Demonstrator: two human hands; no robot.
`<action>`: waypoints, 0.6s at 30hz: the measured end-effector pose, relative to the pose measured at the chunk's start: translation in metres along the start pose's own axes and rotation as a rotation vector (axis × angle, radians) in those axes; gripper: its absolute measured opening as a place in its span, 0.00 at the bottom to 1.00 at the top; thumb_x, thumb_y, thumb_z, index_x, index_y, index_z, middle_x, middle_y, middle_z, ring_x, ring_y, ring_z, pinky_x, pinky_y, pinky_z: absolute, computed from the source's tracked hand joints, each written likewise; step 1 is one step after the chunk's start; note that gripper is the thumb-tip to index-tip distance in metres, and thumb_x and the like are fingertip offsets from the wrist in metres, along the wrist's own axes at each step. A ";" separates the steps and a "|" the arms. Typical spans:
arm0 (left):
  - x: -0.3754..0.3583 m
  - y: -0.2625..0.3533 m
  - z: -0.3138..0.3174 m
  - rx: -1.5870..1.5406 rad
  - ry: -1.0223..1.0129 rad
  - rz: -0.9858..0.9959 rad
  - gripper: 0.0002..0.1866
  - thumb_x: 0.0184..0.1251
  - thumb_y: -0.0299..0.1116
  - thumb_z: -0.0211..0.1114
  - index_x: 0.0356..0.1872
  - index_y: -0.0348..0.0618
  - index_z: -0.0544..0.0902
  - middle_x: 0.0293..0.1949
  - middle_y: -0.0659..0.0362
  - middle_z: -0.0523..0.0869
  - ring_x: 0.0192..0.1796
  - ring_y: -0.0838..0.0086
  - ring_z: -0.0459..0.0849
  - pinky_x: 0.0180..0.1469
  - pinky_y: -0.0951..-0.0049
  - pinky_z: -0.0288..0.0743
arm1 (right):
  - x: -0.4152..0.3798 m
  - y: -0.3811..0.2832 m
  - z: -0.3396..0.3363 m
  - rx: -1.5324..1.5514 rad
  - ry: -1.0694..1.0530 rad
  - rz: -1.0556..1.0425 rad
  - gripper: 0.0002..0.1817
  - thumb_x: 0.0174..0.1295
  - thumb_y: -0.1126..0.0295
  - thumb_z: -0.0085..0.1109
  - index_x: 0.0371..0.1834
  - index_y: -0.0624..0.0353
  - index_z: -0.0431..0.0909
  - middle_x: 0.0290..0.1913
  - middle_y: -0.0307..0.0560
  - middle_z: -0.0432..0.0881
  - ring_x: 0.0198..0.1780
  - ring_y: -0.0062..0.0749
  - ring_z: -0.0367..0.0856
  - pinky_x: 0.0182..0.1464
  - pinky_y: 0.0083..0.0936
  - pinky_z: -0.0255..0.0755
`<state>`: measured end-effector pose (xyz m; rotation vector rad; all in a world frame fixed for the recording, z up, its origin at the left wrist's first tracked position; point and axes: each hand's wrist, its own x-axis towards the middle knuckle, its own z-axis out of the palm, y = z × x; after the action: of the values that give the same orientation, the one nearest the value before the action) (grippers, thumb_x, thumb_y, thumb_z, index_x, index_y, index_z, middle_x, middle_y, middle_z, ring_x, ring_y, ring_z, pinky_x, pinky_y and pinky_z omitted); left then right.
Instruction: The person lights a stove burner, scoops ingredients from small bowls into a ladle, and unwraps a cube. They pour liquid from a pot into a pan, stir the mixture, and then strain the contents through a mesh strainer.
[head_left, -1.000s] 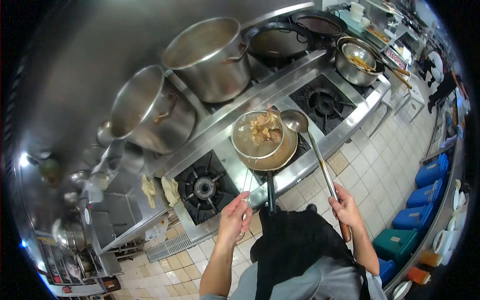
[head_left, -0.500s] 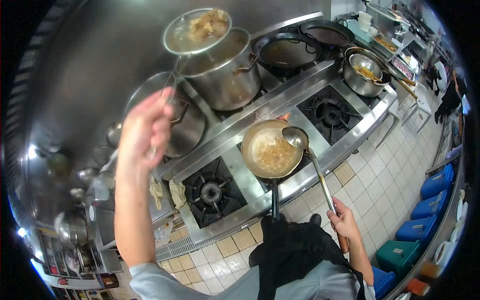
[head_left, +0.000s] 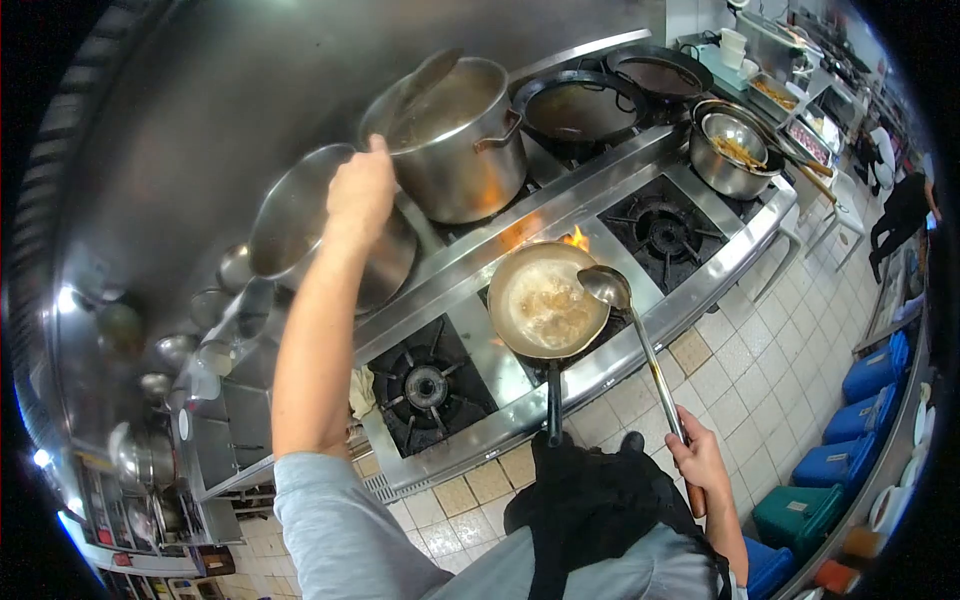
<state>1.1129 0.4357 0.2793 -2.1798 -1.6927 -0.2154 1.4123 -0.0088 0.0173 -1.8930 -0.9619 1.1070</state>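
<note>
My left hand (head_left: 362, 190) is raised over the back of the stove and grips the wire handle of a strainer (head_left: 418, 82). The strainer is tipped on edge into a tall steel stockpot (head_left: 470, 160), and what it holds is hidden. My right hand (head_left: 697, 462) holds the wooden end of a long ladle (head_left: 606, 288). The ladle's bowl rests at the right rim of a frying pan (head_left: 520, 330) with bubbling liquid, which sits on a front burner. Orange flames (head_left: 575, 238) lick up behind the pan.
A second stockpot (head_left: 290, 230) stands left of the first. Two dark woks (head_left: 580, 100) and a steel bowl with food (head_left: 735, 145) sit further right. Unlit burners (head_left: 425, 385) flank the pan. Blue containers (head_left: 860, 370) line the tiled floor at the right, near another person (head_left: 900, 210).
My left hand lifted the food-filled strainer off the frying pan, swung it up and back, and now tips it into the tall stockpot. Flames have flared behind the pan. The ladle barely moved.
</note>
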 end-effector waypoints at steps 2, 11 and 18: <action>-0.005 -0.012 0.000 -0.095 0.020 0.000 0.23 0.71 0.22 0.53 0.66 0.40 0.76 0.47 0.36 0.87 0.51 0.44 0.88 0.55 0.47 0.81 | 0.008 0.006 0.001 0.071 0.001 -0.001 0.30 0.66 0.72 0.63 0.71 0.70 0.69 0.35 0.42 0.80 0.33 0.25 0.75 0.38 0.24 0.73; -0.169 -0.008 -0.032 -1.021 -0.281 -0.252 0.24 0.80 0.33 0.55 0.73 0.38 0.71 0.27 0.64 0.83 0.17 0.88 0.72 0.17 0.84 0.63 | 0.022 -0.008 -0.012 0.322 -0.059 0.102 0.31 0.71 0.72 0.59 0.76 0.66 0.64 0.27 0.34 0.73 0.20 0.17 0.70 0.21 0.20 0.65; -0.246 0.026 0.059 -0.680 -0.422 -0.058 0.24 0.72 0.23 0.58 0.69 0.35 0.73 0.27 0.47 0.88 0.28 0.54 0.88 0.34 0.58 0.82 | 0.035 -0.013 -0.006 0.303 -0.113 0.090 0.30 0.72 0.74 0.57 0.76 0.67 0.62 0.27 0.34 0.72 0.20 0.16 0.69 0.21 0.19 0.64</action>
<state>1.0666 0.2309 0.1357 -2.8180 -2.1447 -0.4221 1.4266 0.0260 0.0182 -1.6540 -0.7269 1.3433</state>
